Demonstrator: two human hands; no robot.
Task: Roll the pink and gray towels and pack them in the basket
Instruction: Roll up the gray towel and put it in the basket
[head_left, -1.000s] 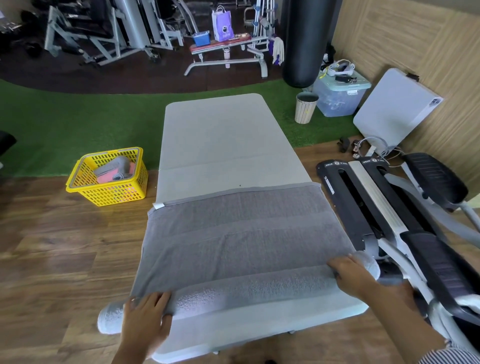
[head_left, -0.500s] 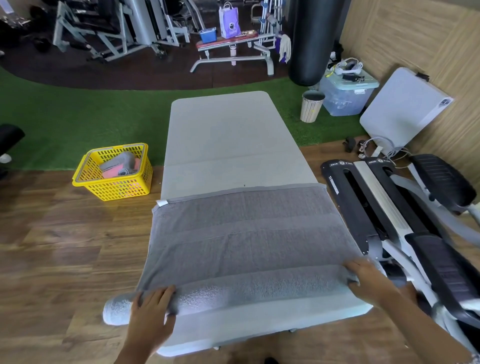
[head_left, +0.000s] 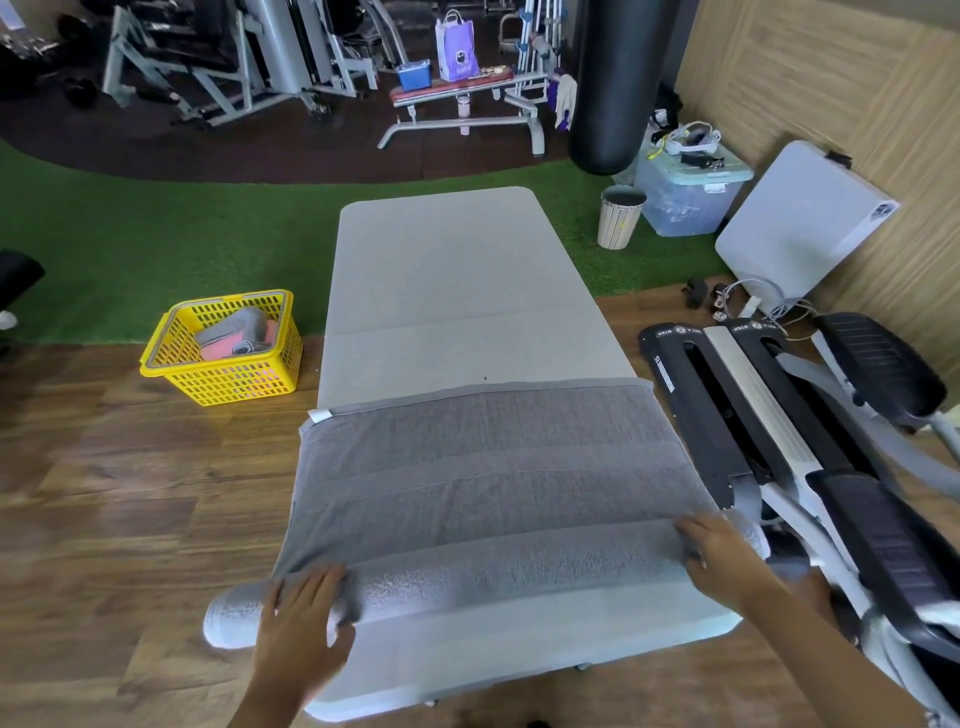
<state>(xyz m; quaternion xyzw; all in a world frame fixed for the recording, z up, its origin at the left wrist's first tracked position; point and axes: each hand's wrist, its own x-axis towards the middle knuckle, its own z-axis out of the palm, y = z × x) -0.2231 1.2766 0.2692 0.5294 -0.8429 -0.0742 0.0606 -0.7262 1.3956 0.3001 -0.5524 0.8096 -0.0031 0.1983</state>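
Observation:
A gray towel lies spread across the near end of a white folding table. Its near edge is wound into a roll that overhangs both sides of the table. My left hand rests flat on the left part of the roll, fingers straight. My right hand presses on the right part, fingers over the top of the roll. A yellow basket stands on the floor to the left, with rolled pink and gray towels inside.
A black and white exercise machine stands close along the table's right side. Behind are a small bin, a clear storage box, a leaning folded table, a punch bag and gym benches.
The roll has moved a little farther up the towel under both hands. The camera view has shifted slightly toward the basket side.

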